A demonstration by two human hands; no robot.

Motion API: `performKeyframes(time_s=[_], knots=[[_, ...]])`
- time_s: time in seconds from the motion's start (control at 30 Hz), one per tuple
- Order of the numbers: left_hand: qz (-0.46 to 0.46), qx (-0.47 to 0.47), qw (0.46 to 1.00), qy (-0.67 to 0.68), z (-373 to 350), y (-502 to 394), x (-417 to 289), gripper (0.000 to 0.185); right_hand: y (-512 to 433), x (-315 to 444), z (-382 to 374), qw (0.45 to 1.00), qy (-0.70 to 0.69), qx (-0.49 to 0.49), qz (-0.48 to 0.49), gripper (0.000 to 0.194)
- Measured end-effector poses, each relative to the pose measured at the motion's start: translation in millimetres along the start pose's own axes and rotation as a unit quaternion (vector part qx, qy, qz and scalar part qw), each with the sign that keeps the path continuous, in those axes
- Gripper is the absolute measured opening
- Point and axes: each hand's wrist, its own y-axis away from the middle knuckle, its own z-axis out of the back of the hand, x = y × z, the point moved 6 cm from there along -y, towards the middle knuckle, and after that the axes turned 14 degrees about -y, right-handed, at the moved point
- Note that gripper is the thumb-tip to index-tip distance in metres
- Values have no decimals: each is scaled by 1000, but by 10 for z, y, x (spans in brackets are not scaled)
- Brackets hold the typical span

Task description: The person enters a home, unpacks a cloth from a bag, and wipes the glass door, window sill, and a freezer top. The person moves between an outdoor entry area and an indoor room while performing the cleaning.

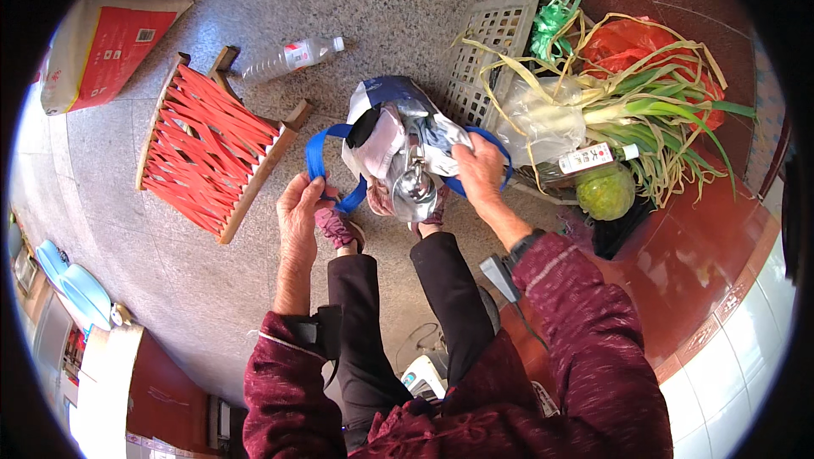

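Observation:
A white and blue tote bag (389, 87) stands in front of my feet with its mouth towards me. Folded cloth, including a pale pink piece (379, 141), fills it. At its near side shows a shiny, rounded metal utensil (416, 187), perhaps a ladle; its full shape cannot be made out. My left hand (299, 208) pinches one blue webbing strap (318, 150) at the bag's left. With my right hand (475, 163) I grip the bag's right rim, beside the other blue strap (507, 157).
Left stands a wooden stool (206, 147) woven with red strips, near a plastic bottle (296, 57) and a red-and-white sack (114, 52). On the right, a plastic crate (489, 46) adjoins scallions (642, 109), a green round vegetable (605, 192) and a labelled bottle (598, 157).

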Motion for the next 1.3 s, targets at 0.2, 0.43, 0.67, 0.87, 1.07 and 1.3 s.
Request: performKeyframes(time_s=[0.2,0.43,0.67,0.87,1.07,1.3], knots=[[-3,-25,999,24,-72,13,-162,37,297,-8,724,918,-364,-32,-155,11],[-90,-100,990,-52,38,316,-429,63,646,180,902,809,-555,63,-184,35],[24,168,962,215,-388,1182,-475,74,1523,1063,77,860,-378,335,-76,69],[109,18,951,289,172,1618,-213,53,2199,1406,-489,800,-287,514,-112,72],[124,-1,941,315,771,1954,119,46,2346,976,-908,879,-144,408,-202,47],[122,6,899,420,1070,2034,168,17,2104,1205,-855,941,-138,309,-16,25]])
